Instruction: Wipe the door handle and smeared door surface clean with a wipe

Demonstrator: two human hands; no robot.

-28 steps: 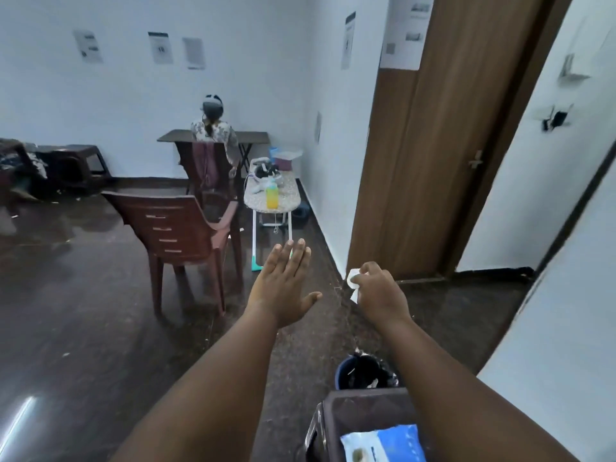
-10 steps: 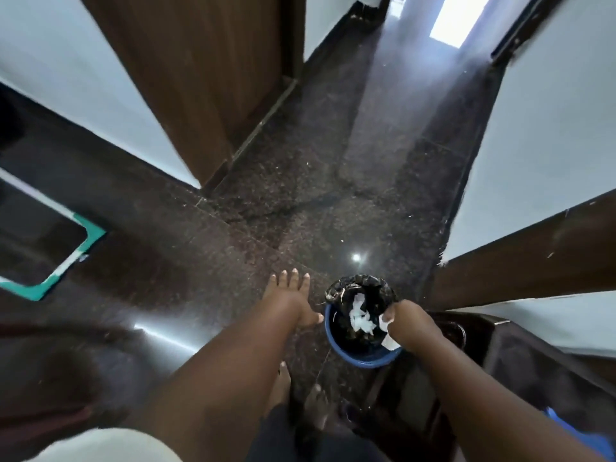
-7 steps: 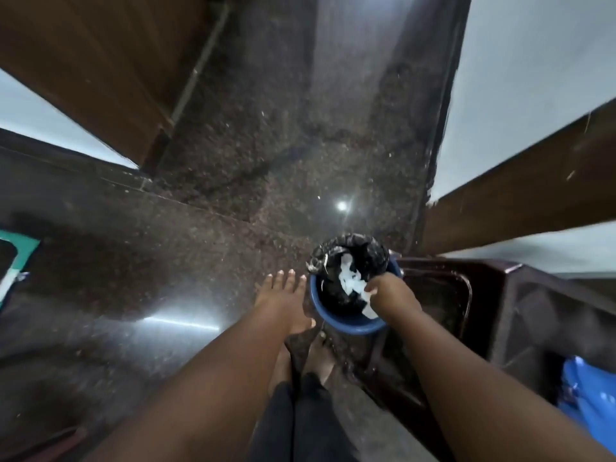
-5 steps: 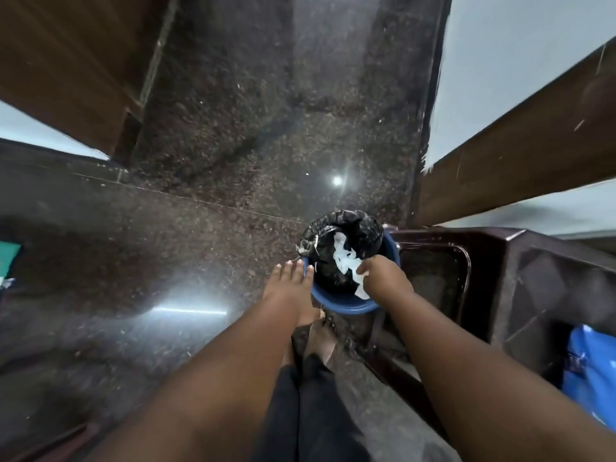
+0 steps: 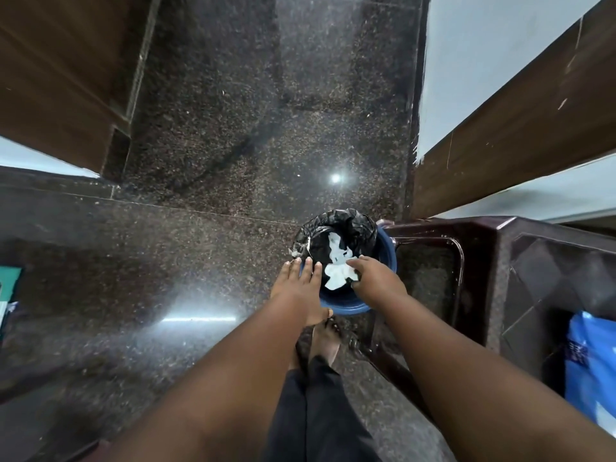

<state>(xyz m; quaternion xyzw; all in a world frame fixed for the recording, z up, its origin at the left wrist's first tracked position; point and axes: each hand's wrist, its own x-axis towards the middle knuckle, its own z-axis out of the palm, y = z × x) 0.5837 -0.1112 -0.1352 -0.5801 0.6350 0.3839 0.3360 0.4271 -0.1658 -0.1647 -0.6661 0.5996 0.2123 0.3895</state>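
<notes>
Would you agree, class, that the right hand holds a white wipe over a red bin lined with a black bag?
Not quite. The head view shows the bin is blue, not red. The rest stands: the right hand holds the white wipe over it, and a black bag lines it.

We see a dim scene lit from overhead. A round lamp reflection glares on the polished floor beyond our hands, and a long bright streak lies left of the left hand. The wide lens bends the walls outward near the edges. Our forearms are soft and blurred close to the lens, and the floor's speckle smears toward the lower left corner.
</notes>
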